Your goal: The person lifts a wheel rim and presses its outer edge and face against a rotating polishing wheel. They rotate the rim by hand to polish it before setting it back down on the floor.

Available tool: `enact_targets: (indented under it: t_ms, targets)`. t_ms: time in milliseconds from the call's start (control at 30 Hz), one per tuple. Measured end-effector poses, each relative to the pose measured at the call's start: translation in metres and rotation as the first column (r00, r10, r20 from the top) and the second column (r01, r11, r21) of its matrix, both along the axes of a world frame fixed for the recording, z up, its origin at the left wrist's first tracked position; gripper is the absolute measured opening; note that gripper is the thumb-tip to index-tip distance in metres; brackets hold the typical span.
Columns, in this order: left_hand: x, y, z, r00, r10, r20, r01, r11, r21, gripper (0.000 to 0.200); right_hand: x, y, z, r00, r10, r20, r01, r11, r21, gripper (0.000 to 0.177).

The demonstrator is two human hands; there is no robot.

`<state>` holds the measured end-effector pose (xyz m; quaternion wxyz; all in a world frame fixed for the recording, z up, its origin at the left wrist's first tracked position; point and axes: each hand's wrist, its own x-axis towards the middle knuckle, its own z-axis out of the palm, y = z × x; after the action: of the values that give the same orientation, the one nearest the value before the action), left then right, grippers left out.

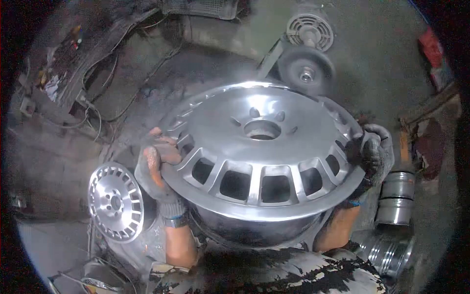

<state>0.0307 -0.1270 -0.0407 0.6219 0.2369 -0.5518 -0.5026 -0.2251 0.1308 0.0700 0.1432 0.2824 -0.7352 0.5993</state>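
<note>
A large silver alloy wheel rim [210, 115] fills the middle of the view, its face turned up and tilted toward me. My left hand [159, 164], in a worn grey glove with fingers bare, grips its left edge. On the right edge my right hand [374, 152], in a blackened glove, is closed round the rim. Just beyond the wheel's far edge is a round polishing wheel [318, 66] on a spindle, blurred. The undersides of both grips are hidden by the rim.
A second alloy wheel [116, 202] leans at the left. Behind the polishing wheel stands a motor [309, 32]. Shiny metal cylinders [396, 198] are at the right, with another wheel barrel [389, 252] below. Cables [115, 63] run along the dusty left side.
</note>
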Motion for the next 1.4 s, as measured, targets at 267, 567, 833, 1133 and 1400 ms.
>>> enact_targets:
  t_ms: [267,567,833,1133,1400]
  targets:
    - [0.008,0.002,-0.009,0.997,0.077,0.002,-0.077,0.997,0.029,0.044,-0.031,-0.024,-0.014,0.998,0.064,-0.007,-0.064,0.997,0.036,0.061]
    - [0.015,0.016,0.001,0.956,0.173,0.236,-0.103,0.954,-0.281,0.039,-0.019,0.0,-0.013,0.988,0.138,0.065,-0.133,0.988,-0.073,0.06]
    - [0.012,0.053,0.03,0.932,0.124,0.34,-0.107,0.992,-0.067,0.043,-0.013,0.048,-0.003,0.956,0.175,0.234,-0.176,0.984,-0.017,0.061]
    - [0.007,0.05,0.038,0.914,0.138,0.381,-0.067,0.979,-0.194,0.039,-0.015,0.006,-0.014,0.964,0.255,0.08,-0.25,0.966,-0.066,0.045]
    - [0.006,0.046,0.037,0.896,0.215,0.388,-0.063,0.927,-0.369,0.037,-0.076,-0.023,-0.04,0.904,0.412,0.11,-0.334,0.844,-0.42,0.029]
